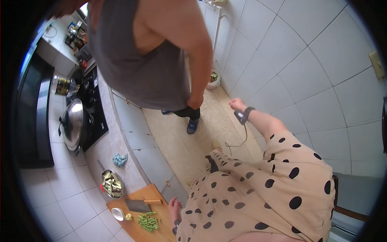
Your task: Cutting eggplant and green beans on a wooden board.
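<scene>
My left hand (175,206) hangs beside the edge of a wooden cutting board (167,222), fingers slightly apart and holding nothing. On the board lie a cleaver (137,205) with a wooden handle, a heap of cut green beans (148,222), a small white bowl (117,214) and a pale yellowish piece of food (128,217). Off to the right, my right hand (238,104) is raised near the tiled wall, fingers curled in with nothing seen in them. A dark device (241,116) with a cable is strapped at that wrist.
A person in a grey sleeveless top (145,75) stands in the aisle. Along the counter (105,157) are a metal strainer (122,193) of cut vegetable pieces, a blue cloth (120,160) and a lidded wok (73,124) on the gas hob (98,113). A white bin (213,83) stands by the wall.
</scene>
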Tool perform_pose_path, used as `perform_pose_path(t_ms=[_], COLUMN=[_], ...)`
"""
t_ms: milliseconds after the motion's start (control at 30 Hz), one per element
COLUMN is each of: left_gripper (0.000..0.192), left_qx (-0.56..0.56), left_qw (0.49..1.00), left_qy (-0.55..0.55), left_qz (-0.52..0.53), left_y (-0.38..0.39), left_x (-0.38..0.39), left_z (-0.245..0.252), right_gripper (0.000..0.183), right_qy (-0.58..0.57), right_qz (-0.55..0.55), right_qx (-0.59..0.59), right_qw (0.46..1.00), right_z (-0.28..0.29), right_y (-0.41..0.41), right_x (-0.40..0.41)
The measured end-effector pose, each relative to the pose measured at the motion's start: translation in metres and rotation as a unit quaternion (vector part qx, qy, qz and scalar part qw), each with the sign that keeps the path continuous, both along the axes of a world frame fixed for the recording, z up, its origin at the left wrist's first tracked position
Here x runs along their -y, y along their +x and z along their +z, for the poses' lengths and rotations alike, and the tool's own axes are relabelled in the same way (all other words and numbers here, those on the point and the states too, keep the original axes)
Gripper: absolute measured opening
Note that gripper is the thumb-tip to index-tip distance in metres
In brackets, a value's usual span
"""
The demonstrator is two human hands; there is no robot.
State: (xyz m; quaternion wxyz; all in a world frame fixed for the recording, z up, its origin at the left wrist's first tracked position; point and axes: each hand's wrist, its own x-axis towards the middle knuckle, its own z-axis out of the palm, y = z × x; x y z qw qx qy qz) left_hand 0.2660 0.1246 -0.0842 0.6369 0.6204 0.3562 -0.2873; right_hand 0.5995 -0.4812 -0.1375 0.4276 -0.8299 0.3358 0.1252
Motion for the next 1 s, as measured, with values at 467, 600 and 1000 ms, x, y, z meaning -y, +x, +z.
perform_pose_path(t_ms=[467,600,1000], left_gripper=[0.036,0.035,0.036], left_qx=[-0.037,-0.036,-0.015], left_qw=[0.998,0.999,0.999], left_qy=[0.025,0.028,0.014], left_qz=[-0.037,0.002,0.028], left_y=[0.008,-0.021,-0.03], left_x=[0.02,0.008,-0.011], left_z=[-0.003,-0.021,-0.072], right_gripper=[0.039,0.037,0.03], right_qy=[-0.133,0.005,0.301], right_qz=[0.026,0.04,0.284], right_qx=[0.293,0.276,-0.255], right_qw=[0.946,0.96,0.874], right_z=[0.133,0.103,-0.107], right_y=[0.19,0.197,-0.068], right_x=[0.091,0.092,-0.035])
